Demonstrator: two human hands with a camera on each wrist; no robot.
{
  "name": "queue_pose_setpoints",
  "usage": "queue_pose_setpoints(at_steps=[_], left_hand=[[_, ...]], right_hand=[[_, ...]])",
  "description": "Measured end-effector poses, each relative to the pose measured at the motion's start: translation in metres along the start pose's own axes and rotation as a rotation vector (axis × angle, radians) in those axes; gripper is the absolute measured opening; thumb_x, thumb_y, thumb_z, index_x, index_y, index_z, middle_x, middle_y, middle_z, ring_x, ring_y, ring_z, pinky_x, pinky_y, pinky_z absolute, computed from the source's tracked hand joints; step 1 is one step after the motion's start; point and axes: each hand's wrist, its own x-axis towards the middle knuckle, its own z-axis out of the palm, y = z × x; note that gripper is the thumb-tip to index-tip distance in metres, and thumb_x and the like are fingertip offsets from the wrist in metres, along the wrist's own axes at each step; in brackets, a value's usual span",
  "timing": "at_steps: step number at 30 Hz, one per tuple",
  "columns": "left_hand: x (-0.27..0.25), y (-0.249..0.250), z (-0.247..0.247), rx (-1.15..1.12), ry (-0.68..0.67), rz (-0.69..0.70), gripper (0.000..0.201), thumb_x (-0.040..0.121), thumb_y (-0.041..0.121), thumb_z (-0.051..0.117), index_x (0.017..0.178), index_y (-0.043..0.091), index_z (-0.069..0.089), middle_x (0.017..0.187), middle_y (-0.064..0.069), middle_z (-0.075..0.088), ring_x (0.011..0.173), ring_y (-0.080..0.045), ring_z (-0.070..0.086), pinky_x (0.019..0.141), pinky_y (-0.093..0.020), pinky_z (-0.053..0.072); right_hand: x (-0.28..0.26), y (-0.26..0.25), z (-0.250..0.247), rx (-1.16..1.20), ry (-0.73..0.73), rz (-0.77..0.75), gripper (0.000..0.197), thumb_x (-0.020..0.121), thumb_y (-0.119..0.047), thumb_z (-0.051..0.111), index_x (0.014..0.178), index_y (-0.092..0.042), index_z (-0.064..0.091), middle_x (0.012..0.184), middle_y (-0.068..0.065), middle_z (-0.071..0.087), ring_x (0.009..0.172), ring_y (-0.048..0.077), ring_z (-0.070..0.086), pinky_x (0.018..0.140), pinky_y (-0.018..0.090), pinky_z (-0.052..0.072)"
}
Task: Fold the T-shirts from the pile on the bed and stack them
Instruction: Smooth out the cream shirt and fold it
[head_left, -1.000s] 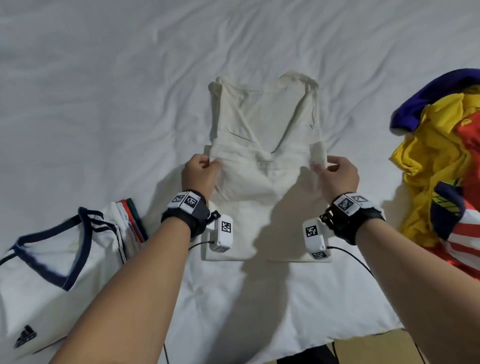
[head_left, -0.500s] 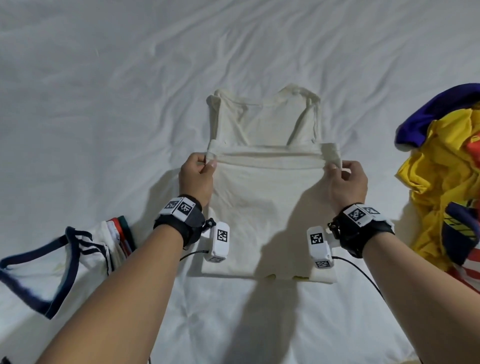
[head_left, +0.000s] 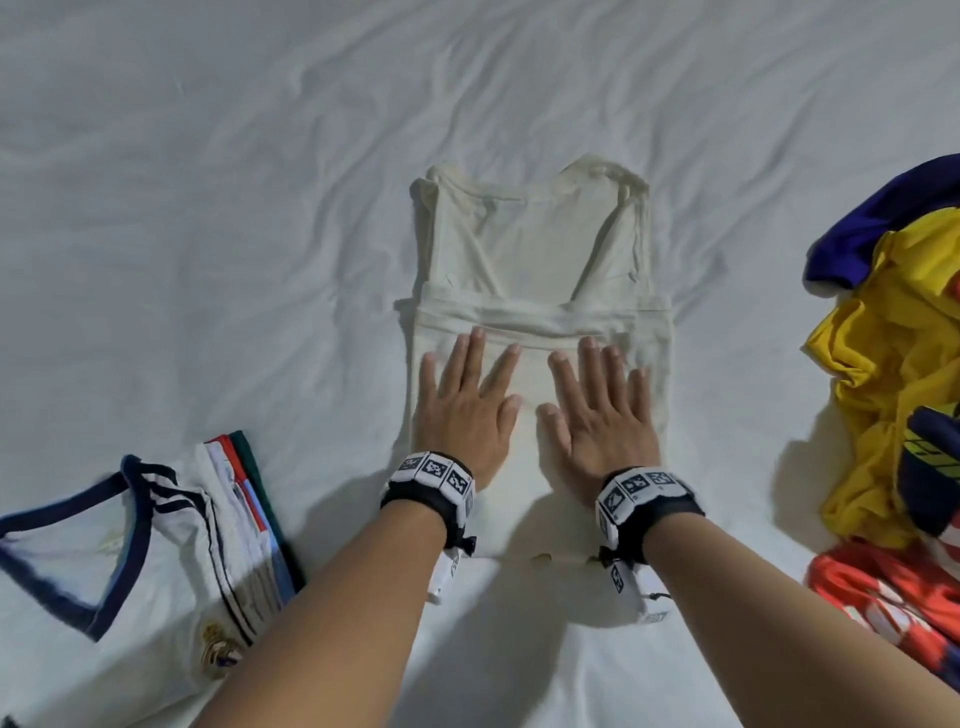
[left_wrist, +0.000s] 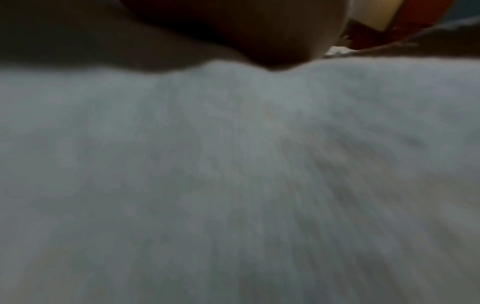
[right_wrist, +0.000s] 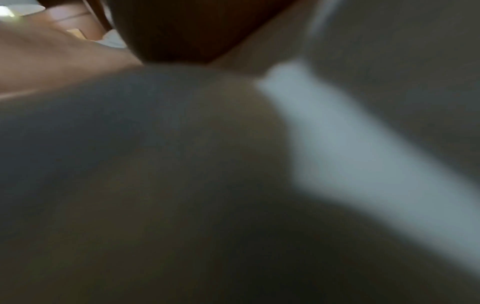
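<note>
both hands flat, fingers spread, left hand (head_left: 464, 410), right hand (head_left: 602, 421), on cream t-shirt (head_left: 535, 244), hem folded up

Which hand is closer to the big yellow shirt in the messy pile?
The right hand. It presses flat on the cream shirt, on the side toward the yellow shirt. The left hand lies flat beside it, farther from the pile.

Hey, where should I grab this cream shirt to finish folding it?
Probably pinch the cream shirt at its two near corners, coming from your own side. The lower half already lies doubled under both flat hands, left hand and right hand, so that near fold lifts over the neckline.
</note>
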Motion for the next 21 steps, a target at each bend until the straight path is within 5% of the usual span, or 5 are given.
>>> queue_pose_setpoints(at_steps=[4,8,12,14,21], left_hand=[[0.005,-0.019,-0.001,-0.028,-0.018,-0.201,0.062,0.106,0.050,0.015,0.163,0.035,-0.002,0.172,-0.002,-0.006,0.158,-0.029,-0.002,0.122,-0.064,0.004],[0.013,-0.021,-0.018,-0.072,-0.009,-0.456,0.067,0.105,0.046,0.016,0.164,0.021,-0.003,0.171,-0.010,-0.010,0.157,-0.036,-0.008,0.120,-0.069,0.001],[-0.008,0.019,-0.006,-0.108,0.020,-0.246,0.068,0.105,0.046,0.014,0.163,0.018,-0.006,0.169,-0.010,-0.017,0.156,-0.033,-0.015,0.122,-0.066,-0.002],[-0.023,0.021,0.011,-0.115,-0.032,-0.224,0.066,0.107,0.049,0.012,0.163,0.022,-0.007,0.170,-0.004,-0.019,0.157,-0.029,-0.017,0.122,-0.065,-0.002],[-0.045,-0.005,0.014,-0.144,-0.094,-0.514,0.066,0.106,0.049,0.007,0.162,0.023,-0.016,0.169,-0.005,-0.023,0.157,-0.029,-0.016,0.119,-0.069,0.001]], right_hand=[[0.000,0.019,-0.009,-0.009,-0.080,0.102,0.063,0.102,-0.048,0.005,0.161,-0.033,-0.012,0.166,-0.002,-0.026,0.151,0.021,-0.031,0.123,0.054,-0.011],[0.002,0.012,-0.015,-0.041,-0.054,0.143,0.068,0.100,-0.049,0.004,0.161,-0.026,-0.013,0.167,0.008,-0.024,0.152,0.029,-0.028,0.121,0.055,-0.016],[-0.021,-0.027,0.008,-0.001,0.003,-0.051,0.070,0.101,-0.043,0.024,0.162,-0.027,-0.007,0.168,0.009,-0.018,0.154,0.029,-0.021,0.123,0.052,-0.012],[-0.032,-0.031,0.018,0.047,-0.044,-0.028,0.071,0.100,-0.040,0.028,0.162,-0.033,-0.006,0.168,0.006,-0.020,0.154,0.027,-0.023,0.124,0.052,-0.009],[-0.053,0.008,0.011,0.031,-0.129,0.081,0.062,0.103,-0.055,0.012,0.160,-0.039,-0.009,0.167,0.000,-0.026,0.151,0.021,-0.030,0.124,0.051,-0.011]])
